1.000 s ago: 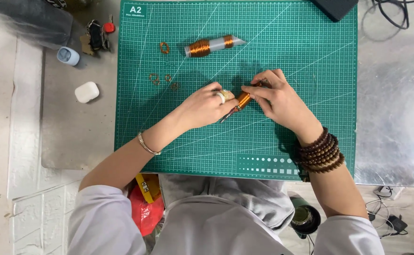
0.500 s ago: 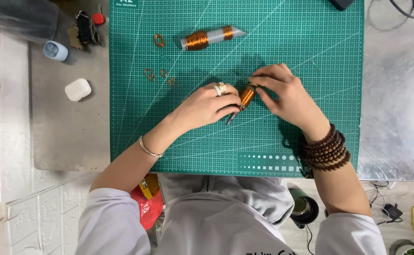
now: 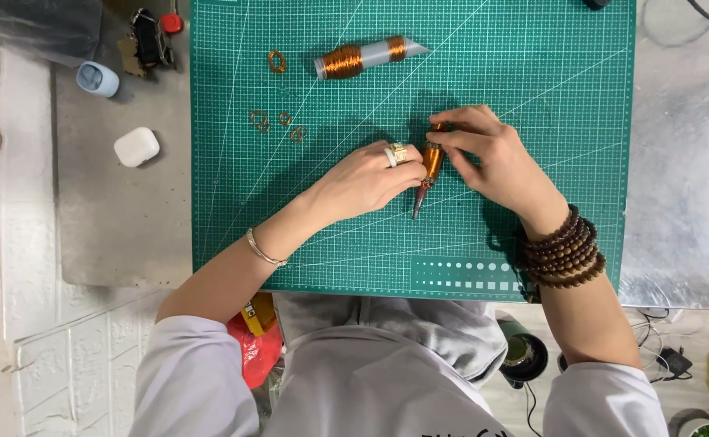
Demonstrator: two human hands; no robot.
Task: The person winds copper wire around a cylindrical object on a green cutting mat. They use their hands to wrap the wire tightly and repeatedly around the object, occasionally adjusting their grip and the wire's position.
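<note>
Both my hands meet over the middle of a green cutting mat (image 3: 548,73). My left hand (image 3: 370,178), with a ring on one finger, and my right hand (image 3: 492,158) together hold a small pointed tool wrapped in copper wire (image 3: 430,166), its dark tip aimed down towards me. A second tube wound with copper wire (image 3: 362,58) lies at the mat's far side. Several small copper wire rings (image 3: 277,121) lie on the mat to the left, and one larger ring (image 3: 277,61) sits near the tube.
Left of the mat are a white earbud case (image 3: 136,146), a pale blue cap-like container (image 3: 98,78) and a dark gadget (image 3: 148,40). A shiny metal sheet (image 3: 686,178) lies right of the mat. Below the table edge sit a red bag (image 3: 253,348) and cables (image 3: 670,356).
The wire-wrapped tool has turned from slanted to nearly upright in my fingers. The camera view has shifted slightly, so the mat sits higher in frame.
</note>
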